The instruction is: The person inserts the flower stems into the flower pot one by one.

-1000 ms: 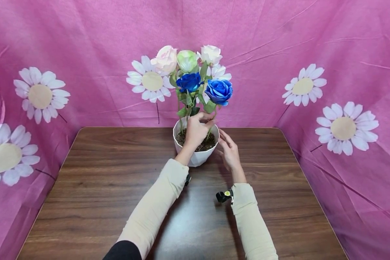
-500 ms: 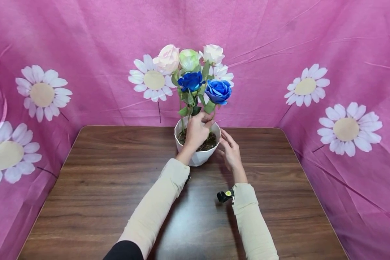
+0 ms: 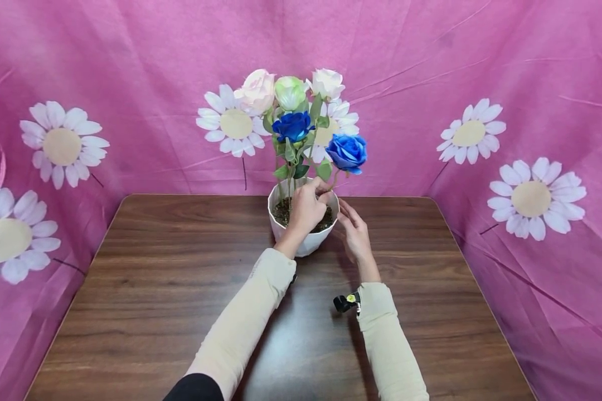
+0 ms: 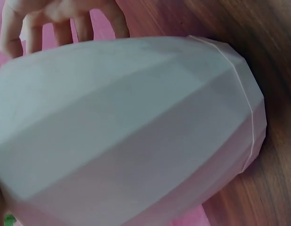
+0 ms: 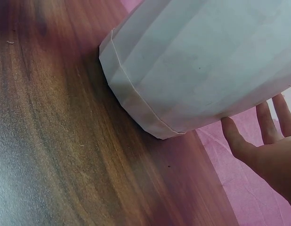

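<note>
A white faceted flowerpot (image 3: 311, 244) holding dark soil stands near the table's back edge. My left hand (image 3: 305, 210) is over the pot's opening and pinches the stem of the right-hand blue rose (image 3: 347, 153), which leans out to the right; the fingertips are partly hidden. On the pot's right side rest the fingers of my right hand (image 3: 357, 238). In the right wrist view that hand (image 5: 272, 150) touches the pot wall (image 5: 197, 66) with fairly straight fingers. The pot wall (image 4: 126, 122) fills most of the left wrist view.
Another blue rose (image 3: 293, 127), a green-white rose (image 3: 290, 93), a pale pink rose (image 3: 257, 92) and a white rose (image 3: 327, 83) stand in the pot. Behind the brown wooden table (image 3: 155, 278) hangs a pink cloth (image 3: 406, 55) printed with daisies.
The right-hand blue rose has tilted right and dropped slightly, and my left hand has shifted a little down and right with its stem. My right hand stays against the pot.
</note>
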A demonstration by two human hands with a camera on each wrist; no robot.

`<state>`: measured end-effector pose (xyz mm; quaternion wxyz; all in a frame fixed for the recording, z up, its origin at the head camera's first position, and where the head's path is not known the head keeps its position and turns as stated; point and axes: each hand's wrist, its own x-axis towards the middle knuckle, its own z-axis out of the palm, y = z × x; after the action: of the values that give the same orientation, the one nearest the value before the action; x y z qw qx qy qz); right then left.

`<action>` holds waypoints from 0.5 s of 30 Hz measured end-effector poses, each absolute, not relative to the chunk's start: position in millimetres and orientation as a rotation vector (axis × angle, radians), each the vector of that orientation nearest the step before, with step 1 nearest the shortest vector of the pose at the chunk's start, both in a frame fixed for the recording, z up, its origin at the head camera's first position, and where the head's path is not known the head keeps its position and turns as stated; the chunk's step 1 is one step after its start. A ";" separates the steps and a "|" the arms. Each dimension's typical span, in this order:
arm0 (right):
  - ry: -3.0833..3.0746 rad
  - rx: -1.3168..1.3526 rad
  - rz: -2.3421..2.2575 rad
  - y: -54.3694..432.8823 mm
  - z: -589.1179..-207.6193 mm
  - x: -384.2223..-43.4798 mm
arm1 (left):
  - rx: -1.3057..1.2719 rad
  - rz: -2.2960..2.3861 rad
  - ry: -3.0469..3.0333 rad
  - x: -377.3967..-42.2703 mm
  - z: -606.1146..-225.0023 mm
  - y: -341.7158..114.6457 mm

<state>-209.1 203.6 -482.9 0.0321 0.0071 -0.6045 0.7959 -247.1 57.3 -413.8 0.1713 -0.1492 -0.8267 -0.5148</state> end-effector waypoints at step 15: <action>-1.820 -0.051 2.482 201.8 -481.3 -208.4 | -0.290 -1.554 -2.323 -249.7 -410.6 42.9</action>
<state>-208.4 201.8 -481.3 0.0317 -0.0166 -0.5908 0.8060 -249.7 42.9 -410.6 0.1654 -0.1017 -0.8154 -0.5454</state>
